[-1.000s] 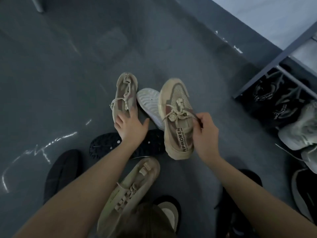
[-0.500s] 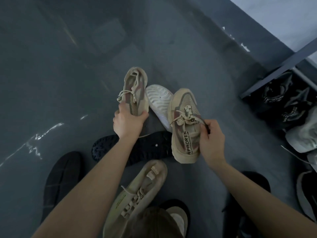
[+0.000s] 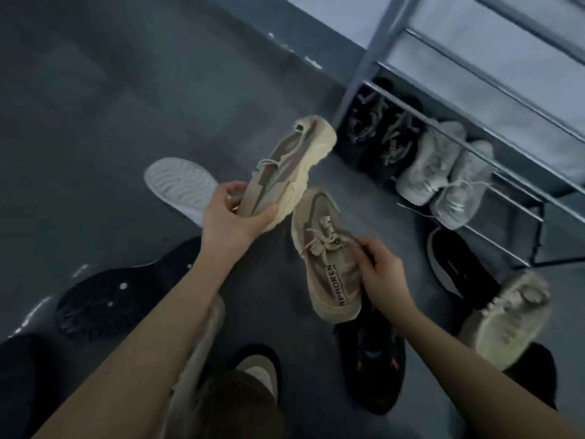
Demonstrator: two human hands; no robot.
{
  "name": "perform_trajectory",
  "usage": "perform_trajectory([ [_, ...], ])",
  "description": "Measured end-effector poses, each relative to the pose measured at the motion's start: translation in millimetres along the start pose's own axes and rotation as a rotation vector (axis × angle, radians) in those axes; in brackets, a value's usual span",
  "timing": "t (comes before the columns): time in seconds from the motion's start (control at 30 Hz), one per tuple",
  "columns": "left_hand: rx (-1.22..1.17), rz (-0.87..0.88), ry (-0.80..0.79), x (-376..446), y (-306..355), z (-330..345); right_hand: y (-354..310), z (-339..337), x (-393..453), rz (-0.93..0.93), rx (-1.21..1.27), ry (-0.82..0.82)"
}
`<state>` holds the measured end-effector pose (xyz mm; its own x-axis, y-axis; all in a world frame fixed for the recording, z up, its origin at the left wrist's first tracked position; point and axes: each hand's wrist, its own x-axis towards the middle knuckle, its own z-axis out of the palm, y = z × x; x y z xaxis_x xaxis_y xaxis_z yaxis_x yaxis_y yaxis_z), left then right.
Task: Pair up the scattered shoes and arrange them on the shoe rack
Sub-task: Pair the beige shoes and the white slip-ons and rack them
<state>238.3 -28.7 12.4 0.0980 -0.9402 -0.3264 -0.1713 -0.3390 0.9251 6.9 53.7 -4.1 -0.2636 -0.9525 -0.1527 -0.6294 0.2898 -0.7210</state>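
A beige knit sneaker with a thick cream sole (image 3: 286, 167) was held at its heel end in the grip of the left hand (image 3: 231, 213), fingers and thumb curled round it, the shoe turned on its side with its toe aimed at the grey metal shoe rack (image 3: 474, 147). Its match, a beige sneaker with black lettering on the tongue (image 3: 329, 261), was pinched at the laces by the right hand (image 3: 381, 270) and hung clear of the grey floor (image 3: 126, 99), just beside the first. The pair was thus judged matched but not yet racked. On the rack's lowest shelf a black pair (image 3: 380, 128) and a pale grey pair (image 3: 443, 172) were already set side by side. Scattered shoes were left on the floor: an overturned white-soled shoe (image 3: 180, 185), an overturned black lugged-sole shoe (image 3: 117, 296), a black sneaker (image 3: 373, 362) under the right forearm, a dark slip-on (image 3: 459, 267) by the rack's foot, and a blurred beige shoe (image 3: 503, 315) near the right edge. Most of the sorting appeared still undone.
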Motion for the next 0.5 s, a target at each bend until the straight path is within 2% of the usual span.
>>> perform_trajectory([
  [0.07,0.04,0.043,-0.122,-4.0,3.2,25.6,17.6,-14.9,-8.0,-0.038,-0.058,0.012],
  [0.13,0.077,0.087,-0.277,-7.1,2.7,48.8,30.6,-30.6,-8.1,-0.209,-0.208,0.132],
  [0.2,0.175,0.162,-0.481,-9.4,0.4,69.6,39.9,-47.5,-1.2,-0.337,-0.344,0.206],
  [0.23,0.267,0.214,-0.581,-10.7,-1.2,79.7,43.7,-55.1,2.8,-0.347,-0.387,0.187],
  [0.33,0.524,0.298,-0.707,-11.1,-7.2,104.9,58.5,-66.5,13.1,-0.266,-0.507,-0.013],
  [0.43,0.714,0.374,-0.717,-1.9,-8.4,114.1,69.8,-66.6,35.1,-0.266,-0.614,-0.213],
  [0.5,0.812,0.381,-0.689,5.1,-7.4,115.0,70.9,-63.0,53.8,-0.268,-0.595,-0.293],
])
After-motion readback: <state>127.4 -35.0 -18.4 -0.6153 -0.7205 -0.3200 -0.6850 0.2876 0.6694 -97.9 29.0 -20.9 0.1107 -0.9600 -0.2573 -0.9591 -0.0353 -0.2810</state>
